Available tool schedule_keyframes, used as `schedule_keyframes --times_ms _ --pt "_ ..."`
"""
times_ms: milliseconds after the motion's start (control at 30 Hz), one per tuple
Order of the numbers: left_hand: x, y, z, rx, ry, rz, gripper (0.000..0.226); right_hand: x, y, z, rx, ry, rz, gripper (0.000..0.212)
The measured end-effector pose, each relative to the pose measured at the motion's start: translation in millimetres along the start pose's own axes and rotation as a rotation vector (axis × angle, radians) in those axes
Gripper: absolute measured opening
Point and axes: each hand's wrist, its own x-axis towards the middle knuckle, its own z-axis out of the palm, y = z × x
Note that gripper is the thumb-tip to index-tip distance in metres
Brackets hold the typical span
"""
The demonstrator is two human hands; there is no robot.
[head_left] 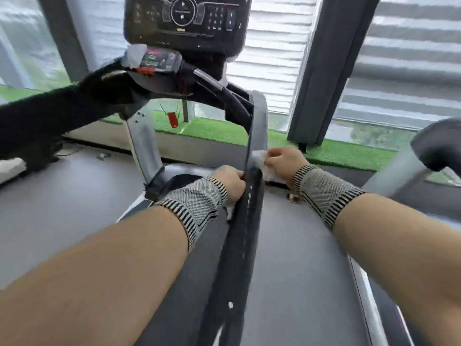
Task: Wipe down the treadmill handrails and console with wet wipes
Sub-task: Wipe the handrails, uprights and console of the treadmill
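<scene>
I see both hands on the dark handrail [245, 196] running down the middle of my view. My right hand [279, 162] has its fingers [273, 154] pinched together on a white wet wipe [262, 163], pressing it against the rail's right side. My left hand [230, 183] curls its fingers closed around the rail's left edge. The console [184, 18] sits above, untouched.

Both hands work on the treadmill's right handrail [245, 196], a dark bar running up toward the console [184, 18]. The left hand [230, 182] grips the rail from its left side. The right hand [282, 159] presses a crumpled white wet wipe [262, 161] against the rail's right side. Patterned wristbands [324, 193] cover both wrists.
</scene>
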Motion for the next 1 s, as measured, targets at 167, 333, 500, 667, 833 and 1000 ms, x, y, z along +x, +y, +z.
schedule_keyframes --times_ms 167,333,500,667,833,1000 --pt "-12 13 7 0.069 0.074 -0.100 0.040 17 13 3 -0.008 0.067 -0.105 0.009" --pt "-20 26 7 0.096 0.104 -0.149 0.039 14 17 1 -0.363 -0.033 -0.308 0.029" --pt "-25 26 13 0.109 0.150 -0.124 0.039 -1 15 -6 -0.365 -0.105 -0.405 0.034" --pt "-26 22 13 0.118 0.125 -0.112 0.039 -5 10 -1 -0.394 -0.071 -0.410 0.027" --pt "-23 14 16 0.165 0.165 -0.122 0.040 -24 8 -6 -0.337 -0.131 -0.448 0.023" --pt "-27 14 18 0.113 0.162 -0.074 0.039 -1 8 -6 -0.176 0.025 -0.288 0.021"
